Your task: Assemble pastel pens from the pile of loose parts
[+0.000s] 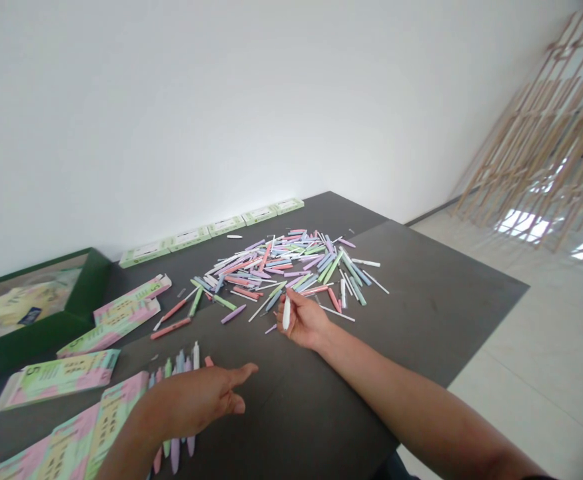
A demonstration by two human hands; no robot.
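Note:
My right hand (306, 321) is closed around a white pen (286, 313), held at the near edge of a large loose pile of pastel pens (271, 263) and thin sticks. My left hand (206, 397) reaches over a row of pens (175, 457) laid side by side, covering their middles. Its thumb and index finger are apart and nothing shows between them; the other fingers are hidden. A pink pen end (208, 361) shows just behind the left hand; whether the hand touches it I cannot tell.
Pink and green pen packs (66, 377) lie at the left, beside a green box (84, 287) holding plastic bags. Several flat green boxes (188, 238) line the wall. The dark table (421, 300) ends at the right, above a tiled floor; a wooden rack (546, 147) leans beyond.

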